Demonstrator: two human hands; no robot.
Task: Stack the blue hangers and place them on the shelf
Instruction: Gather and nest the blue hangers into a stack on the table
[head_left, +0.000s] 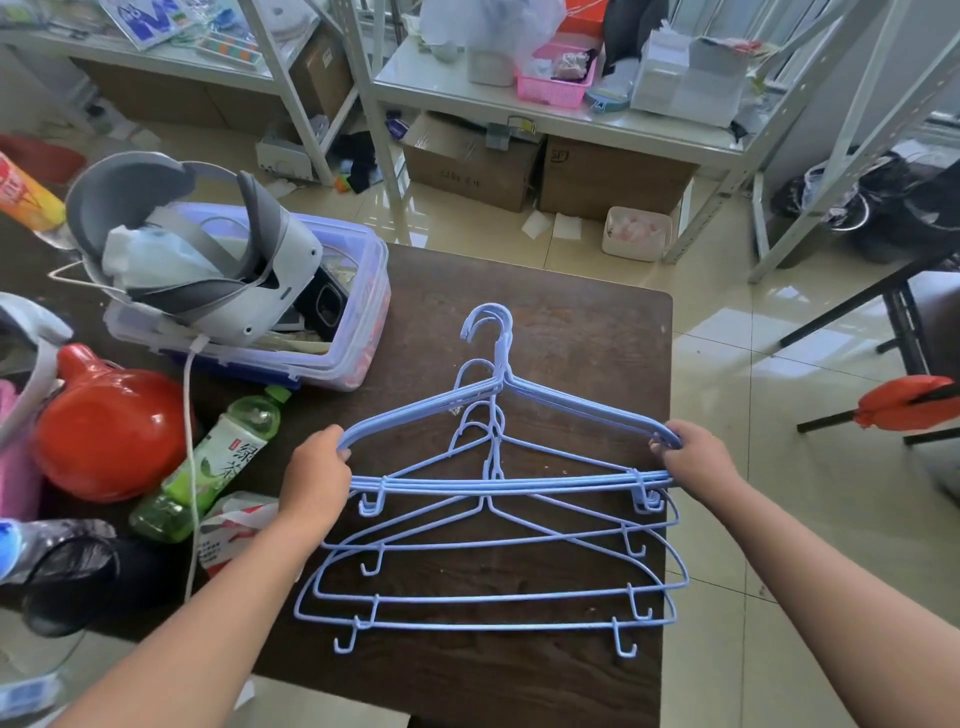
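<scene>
A bunch of blue wire hangers (506, 486) is held just above the dark wooden table (571, 332), hooks pointing away from me. My left hand (317, 475) grips the bunch's left end and my right hand (696, 460) grips its right end. Under the bunch, three more blue hangers (493, 597) lie loose and overlapping on the table, nearer to me. A white metal shelf (550, 117) stands across the floor beyond the table.
A clear plastic bin (358, 322) with a grey-white headset (208, 249) sits on the table's left. A green tea bottle (213, 467), a red object (109, 431) and a white cable (191, 467) lie left of my left hand. Cardboard boxes (467, 166) sit under the shelf.
</scene>
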